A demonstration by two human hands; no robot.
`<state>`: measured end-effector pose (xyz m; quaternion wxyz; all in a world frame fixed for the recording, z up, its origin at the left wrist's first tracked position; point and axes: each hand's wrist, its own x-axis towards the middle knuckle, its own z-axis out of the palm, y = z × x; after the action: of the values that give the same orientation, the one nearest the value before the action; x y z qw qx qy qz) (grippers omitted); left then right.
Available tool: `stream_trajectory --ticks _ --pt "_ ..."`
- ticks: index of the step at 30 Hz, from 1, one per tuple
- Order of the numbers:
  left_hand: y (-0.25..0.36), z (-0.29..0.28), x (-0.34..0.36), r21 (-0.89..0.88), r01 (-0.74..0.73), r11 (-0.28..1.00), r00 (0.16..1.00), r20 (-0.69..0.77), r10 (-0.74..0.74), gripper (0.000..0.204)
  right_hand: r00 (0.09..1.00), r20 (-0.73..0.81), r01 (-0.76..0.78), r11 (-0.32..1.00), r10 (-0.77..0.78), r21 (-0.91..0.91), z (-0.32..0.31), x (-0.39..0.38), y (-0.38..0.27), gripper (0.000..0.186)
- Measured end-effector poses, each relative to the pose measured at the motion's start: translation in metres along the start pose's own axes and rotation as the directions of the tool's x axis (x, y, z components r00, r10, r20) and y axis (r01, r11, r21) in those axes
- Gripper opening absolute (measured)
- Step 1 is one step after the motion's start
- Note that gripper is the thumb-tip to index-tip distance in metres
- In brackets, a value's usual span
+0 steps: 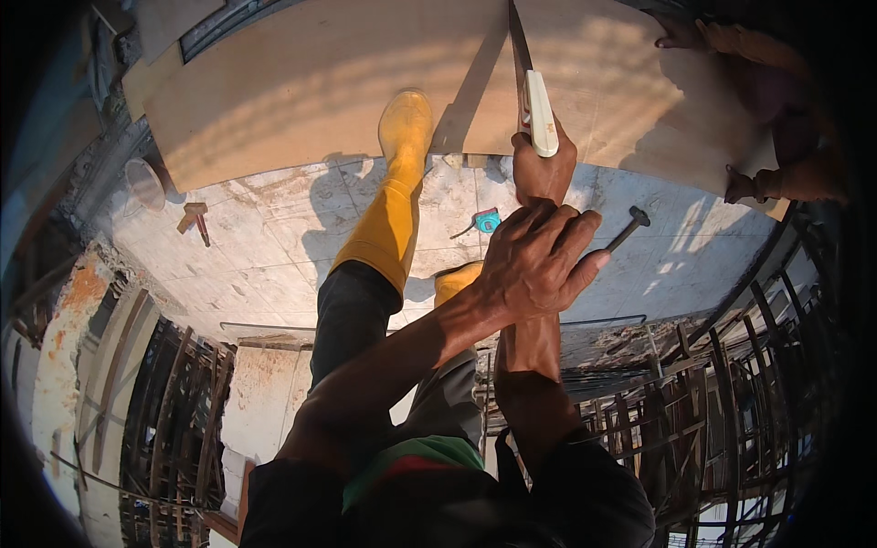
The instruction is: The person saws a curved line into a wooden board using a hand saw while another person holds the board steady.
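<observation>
My right hand [544,169] is closed around the cream handle [539,114] of a handsaw. Its dark blade [519,38] points away from me over a large plywood sheet [301,100]. My left hand [539,260] lies across my right forearm just behind the wrist, with thumb and fingers apart and no object seen in it. One yellow rubber boot [406,128] of mine rests on the sheet; the other boot [455,281] is partly hidden behind my left arm. At the right, another person's hands [776,184] touch the sheet near its end.
A teal tape measure [487,220] lies on the dusty tiled floor [265,265]. To the right is a hammer [628,228], partly covered by my left hand. A small wooden-and-metal tool [195,219] and a pale round container [144,183] are at the left. Wooden scaffolding [731,384] stands below, beyond the floor edge.
</observation>
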<state>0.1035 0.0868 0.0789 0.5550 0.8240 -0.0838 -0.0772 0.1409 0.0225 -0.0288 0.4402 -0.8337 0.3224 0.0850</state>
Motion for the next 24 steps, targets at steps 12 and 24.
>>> stream_trajectory --ticks 12,24 --pt "-0.007 0.009 -0.005 0.029 -0.093 0.995 0.994 0.053 0.092 0.037 0.988 0.106 -0.126 0.985 0.114 0.115 -0.059 -0.1 0.034 0.034" --pt "-0.006 0.011 0.01 0.044 -0.089 0.995 0.995 -0.033 0.09 0.035 0.97 0.088 -0.24 0.957 0.229 0.16 -0.079 -0.149 0.041 0.032"
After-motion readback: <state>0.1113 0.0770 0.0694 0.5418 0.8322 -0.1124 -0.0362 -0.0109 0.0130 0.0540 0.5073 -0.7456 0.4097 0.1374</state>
